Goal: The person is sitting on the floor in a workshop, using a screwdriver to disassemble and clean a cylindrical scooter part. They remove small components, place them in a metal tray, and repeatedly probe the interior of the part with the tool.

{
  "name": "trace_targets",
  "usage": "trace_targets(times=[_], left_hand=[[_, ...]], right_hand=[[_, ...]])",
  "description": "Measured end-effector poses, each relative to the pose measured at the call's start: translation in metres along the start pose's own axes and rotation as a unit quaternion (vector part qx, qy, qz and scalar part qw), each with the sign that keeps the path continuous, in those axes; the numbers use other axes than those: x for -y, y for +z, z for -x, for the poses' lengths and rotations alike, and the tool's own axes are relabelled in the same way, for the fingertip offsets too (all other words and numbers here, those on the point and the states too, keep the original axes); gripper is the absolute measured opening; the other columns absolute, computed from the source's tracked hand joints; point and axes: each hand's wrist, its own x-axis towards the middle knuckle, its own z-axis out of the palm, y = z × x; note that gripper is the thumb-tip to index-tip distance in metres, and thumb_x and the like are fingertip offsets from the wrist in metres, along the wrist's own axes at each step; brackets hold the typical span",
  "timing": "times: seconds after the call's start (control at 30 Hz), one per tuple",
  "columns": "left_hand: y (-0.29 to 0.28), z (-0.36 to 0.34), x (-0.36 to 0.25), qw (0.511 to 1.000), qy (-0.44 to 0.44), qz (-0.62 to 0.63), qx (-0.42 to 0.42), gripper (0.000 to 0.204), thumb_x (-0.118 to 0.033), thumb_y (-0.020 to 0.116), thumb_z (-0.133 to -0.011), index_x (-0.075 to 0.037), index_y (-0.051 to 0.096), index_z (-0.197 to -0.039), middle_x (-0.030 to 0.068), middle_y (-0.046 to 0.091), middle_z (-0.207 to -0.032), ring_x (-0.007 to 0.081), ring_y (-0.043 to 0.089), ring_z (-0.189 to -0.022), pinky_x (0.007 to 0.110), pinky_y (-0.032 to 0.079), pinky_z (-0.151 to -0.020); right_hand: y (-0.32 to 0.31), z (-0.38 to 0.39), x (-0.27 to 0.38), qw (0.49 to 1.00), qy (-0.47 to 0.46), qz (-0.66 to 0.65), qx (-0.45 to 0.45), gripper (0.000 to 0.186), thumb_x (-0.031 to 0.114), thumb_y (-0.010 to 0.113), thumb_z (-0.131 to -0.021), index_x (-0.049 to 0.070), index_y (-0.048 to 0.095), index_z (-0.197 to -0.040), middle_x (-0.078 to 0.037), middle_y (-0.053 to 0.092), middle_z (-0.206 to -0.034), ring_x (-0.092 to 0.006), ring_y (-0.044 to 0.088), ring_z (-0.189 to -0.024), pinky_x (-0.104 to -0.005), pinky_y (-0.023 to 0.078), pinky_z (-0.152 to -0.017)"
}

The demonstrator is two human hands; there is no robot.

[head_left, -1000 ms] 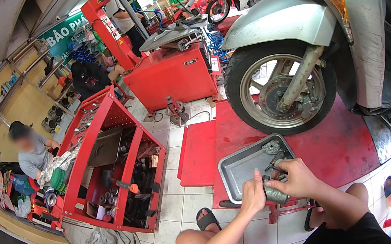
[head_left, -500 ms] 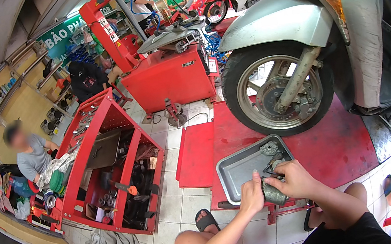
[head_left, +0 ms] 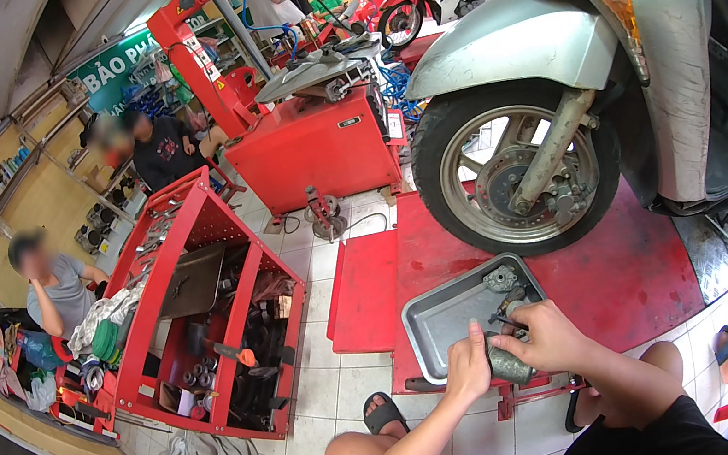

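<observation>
My left hand (head_left: 469, 363) is closed on the left side of a worn cylindrical metal part (head_left: 510, 363), its thumb pointing up. My right hand (head_left: 547, 337) grips the same part from the right, thumb and fingers curled over its top, where a smaller dark piece shows partly hidden by the fingers. Both hands are at the near right edge of a shallow metal tray (head_left: 413, 328), in which a small metal housing (head_left: 500, 278) and other pieces lie. The tray rests on a red lift platform (head_left: 607, 282).
A silver scooter's front wheel (head_left: 460, 214) stands beyond the tray. A red tool cart (head_left: 197, 195) and a seated person in grey (head_left: 67, 297) are at left. A red machine (head_left: 308, 161), a seated person in black (head_left: 158, 154), other people and a red scooter (head_left: 415, 6) are farther back.
My hands stay almost in place on the part. The person in grey has raised a hand to the face, and the person in black has lifted their head.
</observation>
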Motion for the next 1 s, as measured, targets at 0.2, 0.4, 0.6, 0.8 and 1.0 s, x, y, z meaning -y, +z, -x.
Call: trace_targets(times=[0.2, 0.4, 0.6, 0.8, 1.0], left_hand=[[0.005, -0.002, 0.02, 0.998, -0.047, 0.049, -0.005, 0.088, -0.065, 0.017, -0.101, 0.007, 0.058, -0.072, 0.0273, 0.059, -0.068, 0.0461, 0.061, -0.075, 0.052, 0.044, -0.074], [-0.001, -0.009, 0.011, 0.873, -0.282, 0.375, 0.135, 0.087, -0.079, 0.026, -0.092, 0.0, 0.062, -0.1, 0.0132, 0.068, -0.085, 0.0265, 0.069, -0.073, 0.039, 0.052, -0.047], [-0.018, -0.009, 0.004, 0.803, -0.343, 0.468, 0.135, 0.078, -0.069, 0.026, -0.098, 0.002, 0.059, -0.106, 0.0202, 0.066, -0.092, 0.0351, 0.064, -0.075, 0.041, 0.046, -0.05], [-0.02, -0.01, 0.015, 0.786, -0.367, 0.489, 0.089, 0.071, -0.062, 0.027, -0.1, 0.0, 0.061, -0.1, 0.0201, 0.065, -0.086, 0.0388, 0.062, -0.071, 0.041, 0.045, -0.051], [-0.009, -0.009, -0.003, 0.862, -0.282, 0.42, 0.027, 0.064, -0.059, 0.034, -0.102, -0.001, 0.062, -0.101, 0.014, 0.067, -0.088, 0.0247, 0.067, -0.079, 0.038, 0.054, -0.067]], right_hand=[[-0.004, -0.001, -0.002, 1.0, 0.007, -0.023, -0.002, 0.028, 0.022, 0.074, -0.084, -0.006, 0.068, -0.086, -0.02, 0.066, -0.074, -0.0303, 0.065, -0.064, -0.0385, 0.05, -0.062], [-0.021, -0.009, -0.015, 0.96, 0.069, -0.261, -0.071, 0.017, 0.008, 0.059, -0.094, -0.005, 0.067, -0.101, -0.019, 0.068, -0.08, -0.0289, 0.058, -0.062, -0.0346, 0.05, -0.063], [-0.045, -0.014, -0.015, 0.996, -0.036, -0.055, -0.055, 0.014, 0.007, 0.061, -0.091, -0.002, 0.069, -0.099, -0.021, 0.066, -0.079, -0.0321, 0.065, -0.068, -0.0376, 0.05, -0.065], [-0.045, -0.011, -0.002, 0.967, -0.106, -0.22, -0.072, 0.014, -0.001, 0.053, -0.096, -0.008, 0.062, -0.104, -0.02, 0.071, -0.103, -0.0296, 0.071, -0.096, -0.0365, 0.056, -0.086], [-0.042, 0.005, 0.002, 0.92, -0.128, -0.366, -0.066, 0.019, -0.007, 0.047, -0.097, -0.011, 0.064, -0.106, -0.02, 0.071, -0.106, -0.0281, 0.071, -0.101, -0.0365, 0.056, -0.091]])
